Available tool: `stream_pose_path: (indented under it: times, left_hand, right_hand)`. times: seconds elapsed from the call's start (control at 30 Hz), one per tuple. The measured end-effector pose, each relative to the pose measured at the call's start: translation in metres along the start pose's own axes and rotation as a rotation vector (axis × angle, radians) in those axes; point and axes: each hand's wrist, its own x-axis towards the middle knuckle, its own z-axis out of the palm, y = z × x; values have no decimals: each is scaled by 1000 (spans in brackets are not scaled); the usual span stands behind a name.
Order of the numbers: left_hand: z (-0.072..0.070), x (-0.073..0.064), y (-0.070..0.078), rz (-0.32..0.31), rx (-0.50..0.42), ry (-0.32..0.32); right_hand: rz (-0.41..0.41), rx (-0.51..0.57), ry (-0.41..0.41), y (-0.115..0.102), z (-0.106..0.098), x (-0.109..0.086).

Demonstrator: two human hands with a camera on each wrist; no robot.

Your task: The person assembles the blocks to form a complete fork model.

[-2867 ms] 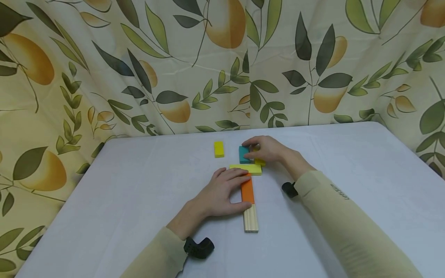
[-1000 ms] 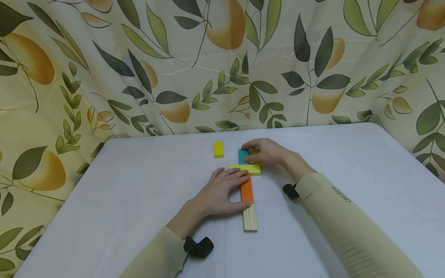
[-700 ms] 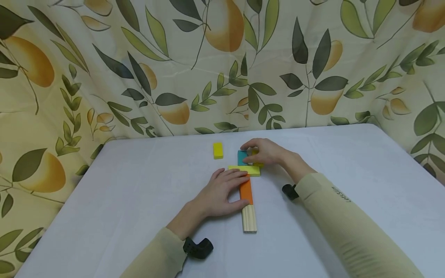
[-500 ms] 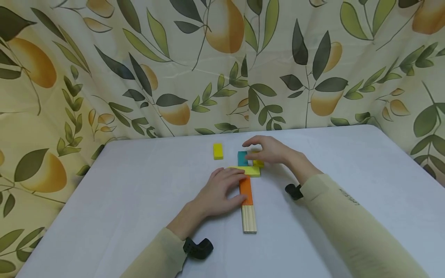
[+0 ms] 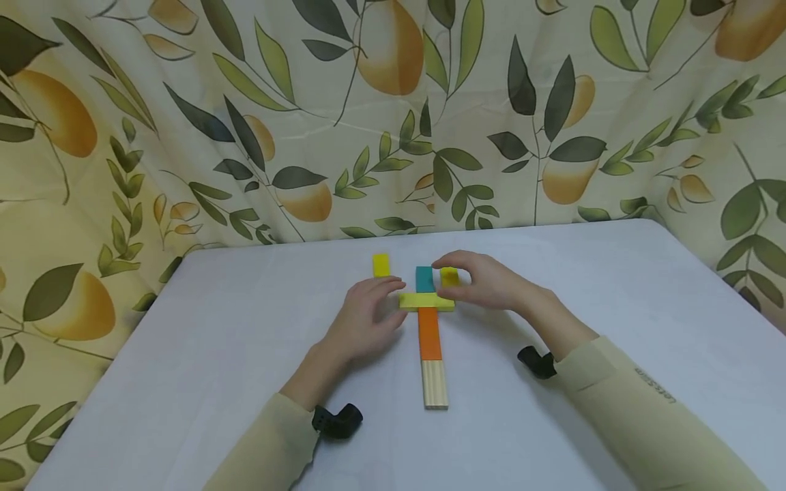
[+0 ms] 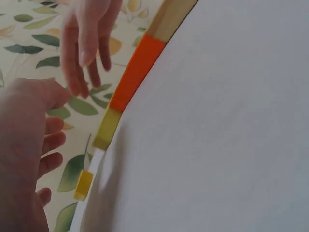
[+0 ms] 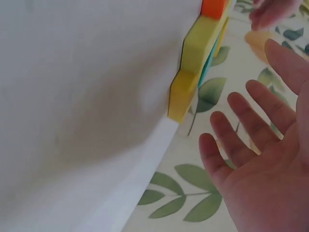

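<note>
My left hand (image 5: 366, 319) hovers left of the row of blocks, its fingers loosely bent around nothing. On the other side my right hand (image 5: 488, 281) is held over the far right blocks, thumb and fingers apart; in the right wrist view its fingers (image 7: 236, 137) are spread. A plain wood block (image 5: 435, 385) and an orange block (image 5: 429, 334) lie end to end. Across the orange block's far end lies a yellow-green block (image 5: 419, 301). Beyond that are a teal block (image 5: 424, 279) and a yellow block (image 5: 449, 276), the latter partly behind my right hand.
Another yellow block (image 5: 381, 264) lies farther left, just beyond my left fingertips. A white cloth (image 5: 233, 382) covers the table, and a fruit-patterned curtain (image 5: 245, 136) hangs behind its far edge. Black wrist cameras (image 5: 338, 421) are on both wrists.
My left hand has lifted off the orange block and moved left and away from me. The right hand has let go of the teal block and drawn slightly right, its fingers now apart.
</note>
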Motion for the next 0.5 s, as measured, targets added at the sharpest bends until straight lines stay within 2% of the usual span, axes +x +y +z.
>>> stream_pose_path:
  times: [0.13,0.27,0.37,0.5]
  left_hand:
    - [-6,8,-9,-19,-62,27]
    - [-10,17,-16,-78,-92,42]
    - [-11,23,-20,-127,-123,50]
    - [-12,29,-25,-156,-163,65]
  right_hand:
    - [-40,-20,-20,-7,5,-4]
    - [-59,-24,-30,-11,11,-5]
    - [-45,-2,-31,-13,15,-7]
    - [-31,17,-36,-13,22,-10]
